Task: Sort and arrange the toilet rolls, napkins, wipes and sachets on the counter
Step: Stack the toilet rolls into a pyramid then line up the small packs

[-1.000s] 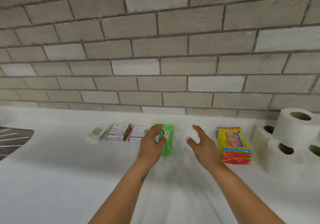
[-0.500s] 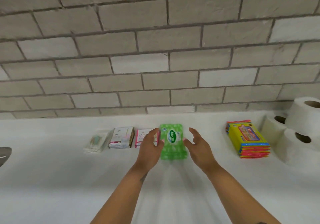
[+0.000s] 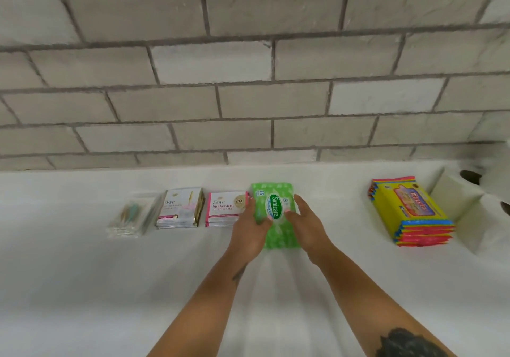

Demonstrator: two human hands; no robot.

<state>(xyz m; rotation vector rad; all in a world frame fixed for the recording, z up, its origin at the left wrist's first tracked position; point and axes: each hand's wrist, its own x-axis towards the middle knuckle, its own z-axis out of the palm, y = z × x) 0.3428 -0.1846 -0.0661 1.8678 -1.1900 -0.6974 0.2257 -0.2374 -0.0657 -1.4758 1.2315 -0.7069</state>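
A green Sanicare wipes pack (image 3: 273, 213) is lying flat on the white counter (image 3: 82, 287), near the grey tiled wall (image 3: 248, 81), and both of the person's hands are pressing against its long sides. The left hand (image 3: 249, 231) is resting along the pack's left edge, thumb curling onto the top. The right hand (image 3: 307, 225) is lying along the right edge, fingers fairly straight, thumb touching the printed face. Just beside the pack on the left, a pink-edged Dove sachet stack (image 3: 225, 209) is sitting, then a gold-edged Dove sachet stack (image 3: 180, 208), then a clear packet (image 3: 132, 216) with blurred contents. Well apart to the right, a pile of yellow and red napkin packs (image 3: 411, 213) is sitting next to white toilet rolls (image 3: 469, 207) at the edge of view.
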